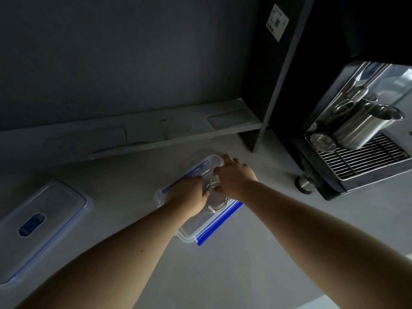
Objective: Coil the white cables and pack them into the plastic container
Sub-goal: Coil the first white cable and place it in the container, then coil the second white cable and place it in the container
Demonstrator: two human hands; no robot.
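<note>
White and thin, the coiled white cable [217,202] sits inside the clear rectangular plastic container [189,236], roughly at its middle, with both your hands over it. Your right hand [236,177] reaches in from the container's far end, and its fingers are curled on the top loops of the coil. Your left hand [187,195] comes in over the container's left wall with its fingers bent down toward the coil. Dim light and blur hide whether they pinch it or only press on it.

Expect the cable to be light, soft and springy, so the loops will likely fan out once you let go. Take hold across the whole bundle, not a single strand, and press it flat against the container's floor. The small plug end near the container's right wall looks stiff, so tuck it inside the ring.

Your hands cover most of the container's interior, so you cannot count the cables in there. A blue clasp [219,221] hangs off the container's right side. The clear plastic lid with a blue oval label [42,221] lies well apart to the container's left, partly cut off by the frame edge.
</note>
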